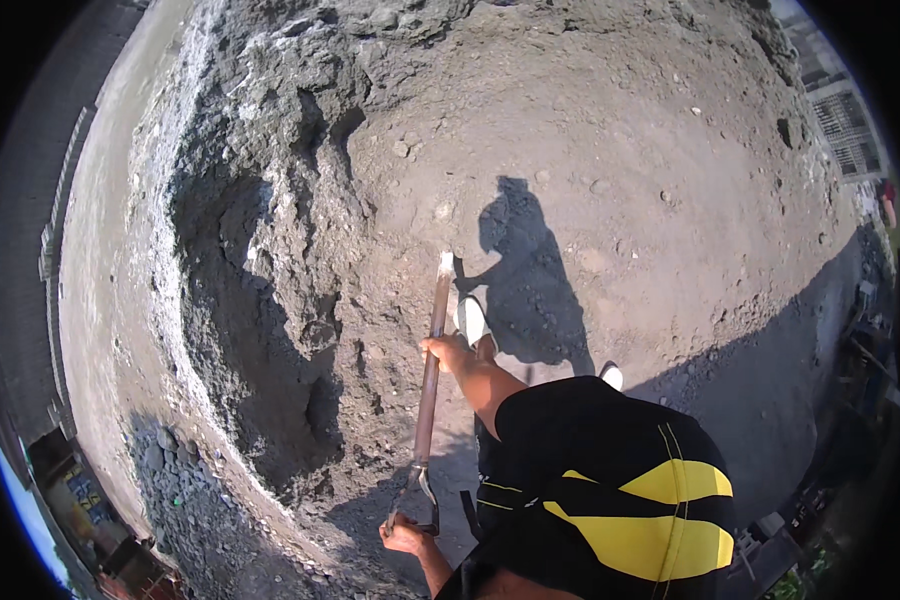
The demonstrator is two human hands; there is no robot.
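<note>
A shovel [429,400] with a brown shaft and a D-shaped metal grip crosses the middle of the view. My left hand [404,535] is closed round the grip at its near end. Farther along, my right hand [447,352] wraps the shaft. The pale metal far end of the shovel meets the grey soil [410,230]; no blade can be made out there. My arm in a black and yellow sleeve [620,500] covers the lower right.
A rough, dug-out earth bank [270,250] with deep hollows rises on the left. Grey stones [175,465] lie in a heap at lower left. My pale shoes [472,320] stand on the soil beside the shaft. My shadow [530,270] falls ahead. A grated structure [848,130] stands far right.
</note>
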